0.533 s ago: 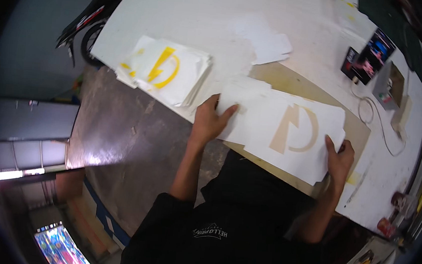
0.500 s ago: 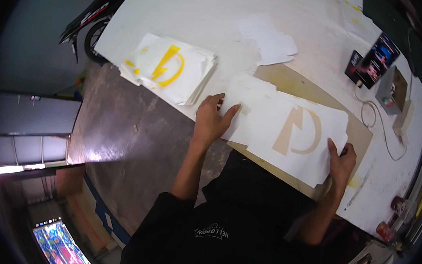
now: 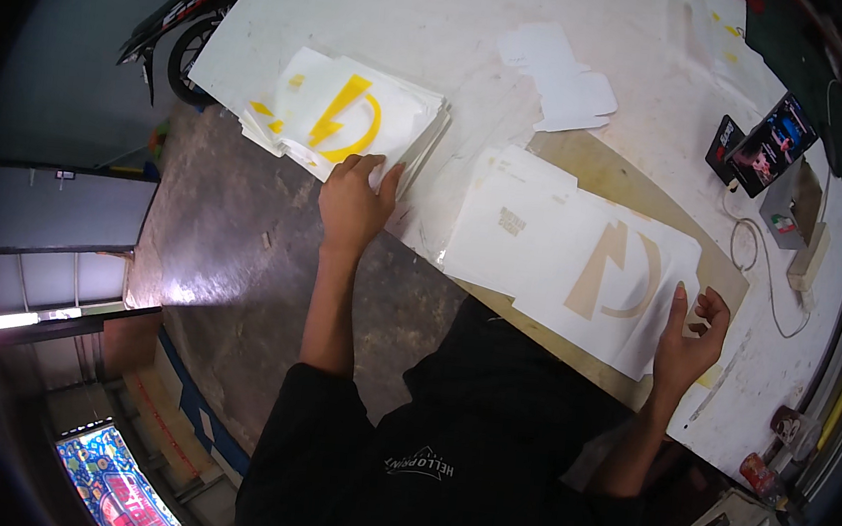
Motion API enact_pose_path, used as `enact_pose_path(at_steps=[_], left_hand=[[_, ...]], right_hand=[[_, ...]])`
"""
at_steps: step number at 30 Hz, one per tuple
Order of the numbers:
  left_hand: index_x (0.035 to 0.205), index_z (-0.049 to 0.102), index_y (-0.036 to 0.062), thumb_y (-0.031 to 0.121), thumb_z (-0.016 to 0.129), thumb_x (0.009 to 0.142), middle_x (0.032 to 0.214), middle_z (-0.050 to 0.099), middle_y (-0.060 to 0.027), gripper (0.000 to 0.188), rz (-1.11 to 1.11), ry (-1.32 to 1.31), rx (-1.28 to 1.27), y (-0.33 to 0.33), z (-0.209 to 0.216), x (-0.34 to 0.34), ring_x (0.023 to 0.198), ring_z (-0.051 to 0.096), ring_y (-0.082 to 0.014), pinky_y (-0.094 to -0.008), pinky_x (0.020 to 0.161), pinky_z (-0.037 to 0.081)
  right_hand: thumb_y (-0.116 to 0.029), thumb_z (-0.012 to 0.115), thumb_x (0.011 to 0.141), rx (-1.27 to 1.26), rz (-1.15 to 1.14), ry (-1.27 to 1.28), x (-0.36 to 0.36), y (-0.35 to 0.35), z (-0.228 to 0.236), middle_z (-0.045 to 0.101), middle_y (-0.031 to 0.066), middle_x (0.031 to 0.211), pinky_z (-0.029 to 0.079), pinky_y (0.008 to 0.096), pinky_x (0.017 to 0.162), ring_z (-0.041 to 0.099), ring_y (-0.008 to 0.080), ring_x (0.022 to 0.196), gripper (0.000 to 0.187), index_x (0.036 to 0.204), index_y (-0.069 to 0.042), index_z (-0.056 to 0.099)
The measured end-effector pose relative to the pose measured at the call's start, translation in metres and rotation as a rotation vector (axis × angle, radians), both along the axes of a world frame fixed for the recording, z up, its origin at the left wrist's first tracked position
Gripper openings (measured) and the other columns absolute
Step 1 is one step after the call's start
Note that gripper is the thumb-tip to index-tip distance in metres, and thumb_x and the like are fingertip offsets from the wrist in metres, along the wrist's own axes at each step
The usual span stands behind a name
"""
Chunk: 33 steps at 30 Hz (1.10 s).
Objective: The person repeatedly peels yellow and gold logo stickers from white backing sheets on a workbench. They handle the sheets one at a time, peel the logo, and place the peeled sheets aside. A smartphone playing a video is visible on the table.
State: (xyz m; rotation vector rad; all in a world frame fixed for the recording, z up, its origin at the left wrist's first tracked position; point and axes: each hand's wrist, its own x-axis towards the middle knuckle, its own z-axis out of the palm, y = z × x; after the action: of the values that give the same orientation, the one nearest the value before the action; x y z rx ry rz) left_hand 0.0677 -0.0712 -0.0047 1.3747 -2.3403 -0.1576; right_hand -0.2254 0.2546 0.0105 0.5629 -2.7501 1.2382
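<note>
The thick stack of white paper sheets printed with a yellow bolt and arc [image 3: 299, 117] is lying at the near edge of the white-topped bench [image 3: 431, 33], toward its left-hand corner, and the left hand [image 3: 359, 192] is resting right on the stack's near side. Its fingers are bending over the top sheet with the thumb standing apart; whether it is pinching paper, I can't make out.

To the right along the same edge, the flat white sheet with a tan bolt-and-arc shape [image 3: 559, 235] is lying over the flat tan board [image 3: 639, 177], its long axis running roughly parallel to the bench's near edge. A strip of bench is separating stack from sheet. The right hand [image 3: 693, 332] is much the nearer to this sheet, its thumb lying at the sheet's right end and its fingers curling loosely beyond, apparently gripping nothing.

Some plain white paper pieces [image 3: 562, 80] are lying farther in, beyond the board's far edge. Toward the bench's right-hand end, a dark propped-up phone [image 3: 774, 144], a grey open-topped box [image 3: 791, 210] and a looping white cable [image 3: 738, 241] are sitting outside the line between stack and sheet
</note>
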Motion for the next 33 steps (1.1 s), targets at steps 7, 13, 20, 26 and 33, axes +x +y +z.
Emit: enact_pose_path(at_steps=[7, 13, 20, 26, 33], left_hand=[[0.102, 0.078, 0.0002, 0.033, 0.068, 0.100, 0.099, 0.074, -0.0190, 0.034, 0.133, 0.078, 0.361, -0.018, 0.022, 0.009, 0.089, 0.072, -0.0368, -0.0449, 0.081, 0.055], [0.104, 0.077, -0.0043, 0.033, 0.069, 0.101, 0.104, 0.063, -0.0101, 0.038, 0.146, 0.449, 0.618, -0.037, -0.005, 0.029, 0.094, 0.062, -0.0222, -0.0337, 0.087, 0.047], [0.102, 0.075, -0.0084, 0.030, 0.069, 0.101, 0.103, 0.057, -0.0038, 0.039, 0.186, 0.658, 0.770, -0.040, -0.008, 0.030, 0.094, 0.054, -0.0145, -0.0287, 0.086, 0.042], [0.105, 0.077, -0.0059, 0.030, 0.067, 0.104, 0.103, 0.058, -0.0025, 0.038, 0.187, 0.660, 0.792, -0.042, -0.011, 0.033, 0.098, 0.051, -0.0129, -0.0280, 0.090, 0.038], [0.103, 0.074, -0.0084, 0.029, 0.066, 0.105, 0.101, 0.055, -0.0028, 0.039, 0.118, 0.732, 0.743, -0.040, -0.019, 0.035, 0.092, 0.052, -0.0134, -0.0274, 0.084, 0.041]], right_hand=[[-0.012, 0.083, 0.087, -0.166, 0.467, -0.063, 0.055, -0.061, 0.018, 0.068, 0.0100, 0.100, 0.050, 0.0345, 0.079, 0.064, 0.0203, 0.090, 0.033, 0.114, -0.001, 0.067], [-0.017, 0.083, 0.089, -0.278, 0.954, -0.466, 0.109, -0.164, 0.007, 0.073, 0.0129, 0.099, 0.055, 0.0331, 0.073, 0.070, 0.0199, 0.086, 0.038, 0.117, 0.002, 0.066], [-0.022, 0.079, 0.092, -0.281, 0.701, -0.869, 0.138, -0.277, -0.038, 0.072, 0.0157, 0.097, 0.057, 0.0335, 0.071, 0.072, 0.0196, 0.079, 0.049, 0.126, 0.008, 0.060], [-0.025, 0.080, 0.087, -0.187, 0.649, -0.694, 0.123, -0.318, -0.060, 0.072, 0.0130, 0.093, 0.056, 0.0346, 0.074, 0.071, 0.0210, 0.078, 0.053, 0.125, 0.006, 0.060], [-0.021, 0.083, 0.083, -0.207, 0.601, -0.816, 0.116, -0.325, -0.059, 0.072, 0.0079, 0.085, 0.054, 0.0306, 0.073, 0.068, 0.0163, 0.078, 0.051, 0.121, 0.007, 0.061]])
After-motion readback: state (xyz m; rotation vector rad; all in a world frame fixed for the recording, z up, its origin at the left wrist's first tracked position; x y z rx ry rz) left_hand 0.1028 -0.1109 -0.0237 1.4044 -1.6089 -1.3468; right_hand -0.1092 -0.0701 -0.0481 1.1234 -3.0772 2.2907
